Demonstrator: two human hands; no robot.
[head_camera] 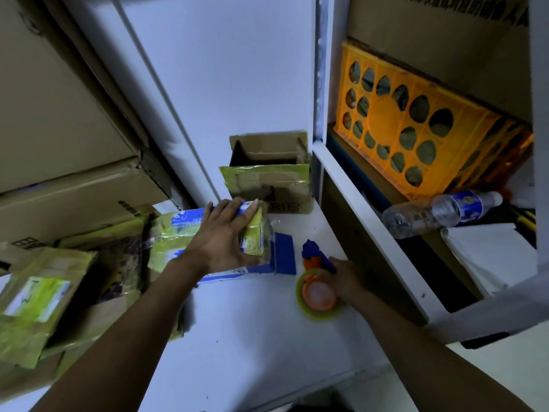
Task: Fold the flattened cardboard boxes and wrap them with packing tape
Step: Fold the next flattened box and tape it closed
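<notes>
A blue and white box (175, 233), wrapped in yellowish tape, lies on the white table (252, 337) in the middle of the view. My left hand (225, 233) lies on top of it, fingers spread over its right end and thumb down the near side. To the right, my right hand (346, 278) grips a tape dispenser (319, 286) with a blue handle, an orange hub and a yellowish tape roll, resting on the table. Behind the box stands an open brown cardboard box (270, 173) with yellow tape across its front flap.
Taped cardboard boxes (38, 304) pile up at the left, with large brown cartons (59, 114) stacked above them. A white shelf frame (362, 203) at the right holds an orange crate (416, 129), a plastic water bottle (439, 212) and white sheets (490, 254).
</notes>
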